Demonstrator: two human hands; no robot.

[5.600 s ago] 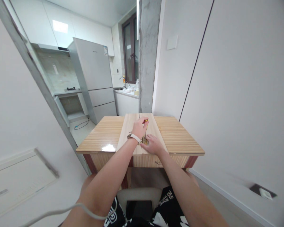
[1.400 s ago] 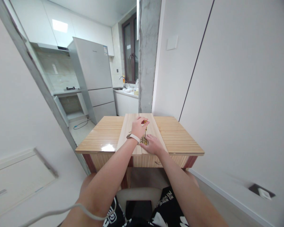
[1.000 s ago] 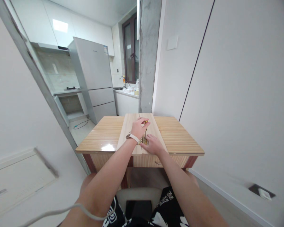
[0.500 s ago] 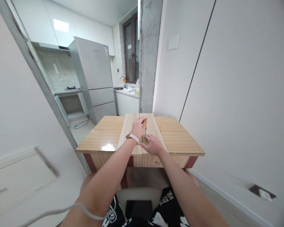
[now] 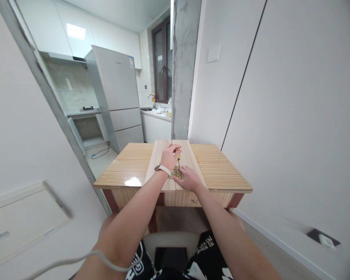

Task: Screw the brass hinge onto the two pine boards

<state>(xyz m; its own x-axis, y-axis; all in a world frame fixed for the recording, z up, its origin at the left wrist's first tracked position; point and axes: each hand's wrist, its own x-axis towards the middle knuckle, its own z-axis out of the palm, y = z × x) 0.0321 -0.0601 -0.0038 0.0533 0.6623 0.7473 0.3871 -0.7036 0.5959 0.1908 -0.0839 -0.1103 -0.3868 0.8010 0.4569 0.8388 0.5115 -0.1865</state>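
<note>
My left hand [image 5: 170,156], with a watch [image 5: 162,168] on its wrist, is closed around the yellow-and-black handle of a screwdriver [image 5: 179,156]. The screwdriver stands nearly upright, its shaft pointing down at a brass-coloured hinge [image 5: 175,172]. That hinge lies across the seam between two pale wooden boards [image 5: 189,155]. My right hand [image 5: 189,177] rests low on the right board, thumb and fingers apart at the hinge's edge, fingertips near the screwdriver's tip. Exactly what the tip meets is too small to make out.
The boards lie across a striped wooden table [image 5: 221,167] with a drawer front below. A white wall [image 5: 280,116] rises close on the right. A fridge [image 5: 113,85] and a sink counter [image 5: 156,120] stand behind. A pale cable [image 5: 90,254] crosses my left forearm.
The screwdriver's handle has turned or shifted very slightly in my left hand. My right hand stays in place by the hinge.
</note>
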